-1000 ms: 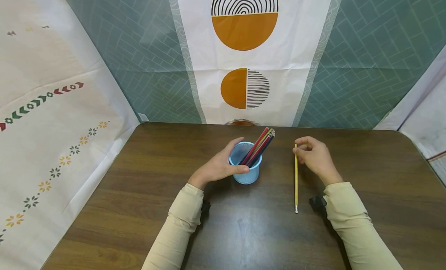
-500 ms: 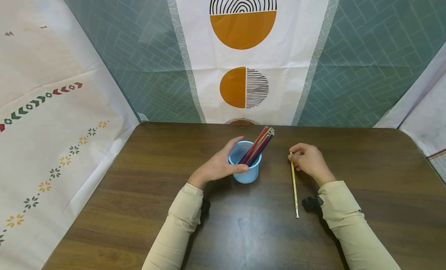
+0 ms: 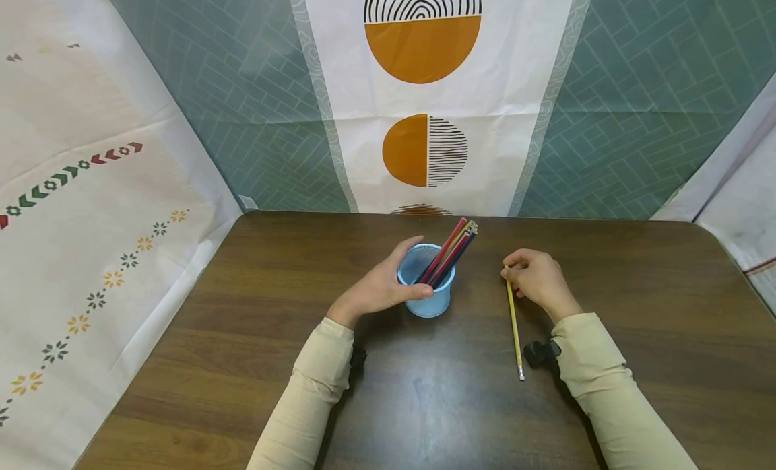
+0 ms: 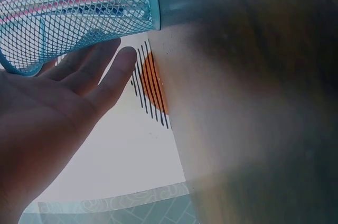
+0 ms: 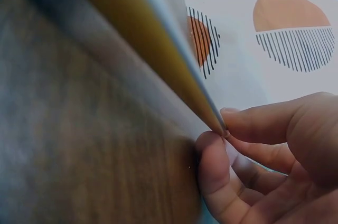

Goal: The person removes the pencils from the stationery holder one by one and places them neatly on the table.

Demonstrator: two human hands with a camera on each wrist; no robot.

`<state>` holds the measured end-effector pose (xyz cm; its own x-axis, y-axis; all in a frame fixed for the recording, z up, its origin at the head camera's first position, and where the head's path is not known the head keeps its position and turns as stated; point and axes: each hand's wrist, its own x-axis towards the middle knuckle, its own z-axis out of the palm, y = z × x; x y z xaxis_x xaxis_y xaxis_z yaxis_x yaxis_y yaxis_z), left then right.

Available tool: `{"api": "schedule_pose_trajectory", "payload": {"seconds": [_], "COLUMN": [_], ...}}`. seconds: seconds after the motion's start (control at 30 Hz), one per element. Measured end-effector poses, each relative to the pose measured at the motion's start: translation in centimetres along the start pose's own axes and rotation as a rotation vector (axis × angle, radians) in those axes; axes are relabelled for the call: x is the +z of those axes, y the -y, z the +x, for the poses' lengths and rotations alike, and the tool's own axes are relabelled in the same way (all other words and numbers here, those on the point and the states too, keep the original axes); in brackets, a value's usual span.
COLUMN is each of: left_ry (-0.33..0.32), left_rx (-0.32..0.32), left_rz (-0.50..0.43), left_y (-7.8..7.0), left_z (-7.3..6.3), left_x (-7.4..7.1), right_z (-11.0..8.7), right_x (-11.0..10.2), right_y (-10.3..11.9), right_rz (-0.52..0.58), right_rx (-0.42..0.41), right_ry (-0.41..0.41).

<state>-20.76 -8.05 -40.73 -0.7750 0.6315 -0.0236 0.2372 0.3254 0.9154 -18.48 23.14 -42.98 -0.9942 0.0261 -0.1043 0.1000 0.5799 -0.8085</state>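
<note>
In the head view, my left hand (image 3: 382,287) holds a light blue mesh pencil cup (image 3: 429,306) at the middle of the table, its thumb along the near rim. Several pencils (image 3: 447,258), red, dark and yellowish, lean to the right inside the cup. The left wrist view shows the fingers (image 4: 113,78) reaching past the cup's mesh wall (image 4: 79,31). To the right, my right hand (image 3: 539,285) pinches a yellow pencil (image 3: 514,322) by its far end, eraser end pointing toward me. Up close, thumb and fingertips meet at the pencil's tip (image 5: 217,124).
Under both hands lies a dark brown wooden table (image 3: 242,362). Behind its far edge hangs a green and white patterned cloth (image 3: 291,167). A pale printed cloth (image 3: 151,288) borders the left side, and another white cloth (image 3: 742,207) the right.
My right hand has come slightly toward me and left, now pinching the yellow pencil, whose eraser end has swung slightly right. The left hand and cup stay in place.
</note>
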Motion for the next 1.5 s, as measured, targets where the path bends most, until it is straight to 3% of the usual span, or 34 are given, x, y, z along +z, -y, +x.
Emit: {"api": "schedule_pose_trajectory", "payload": {"seconds": [0.57,0.83,1.07,1.27,1.5], "left_ry": [0.003,0.004,0.016,0.016,0.012], "left_rx": [0.029,0.027,0.028,0.029,0.031], "left_rz": [-0.021,-0.032,-0.048,-0.043,-0.023], "left_y": [0.0,0.1,0.3,0.2,0.3], "left_z": [0.1,-0.1,0.0,-0.1,0.0], "left_x": [-0.1,-0.1,-0.1,-0.1,-0.1], "right_z": [0.1,0.1,0.1,-0.6,-2.5], "right_x": [-0.1,-0.1,-0.7,-1.3,-1.1], "right_y": [-0.1,-0.2,-0.5,1.0,4.7], "right_rz": [-0.139,-0.124,-0.032,0.039,0.24], "right_rx": [0.024,0.042,0.017,-0.088,-0.346], "right_ry": [0.041,0.07,0.098,0.048,-0.084]}}
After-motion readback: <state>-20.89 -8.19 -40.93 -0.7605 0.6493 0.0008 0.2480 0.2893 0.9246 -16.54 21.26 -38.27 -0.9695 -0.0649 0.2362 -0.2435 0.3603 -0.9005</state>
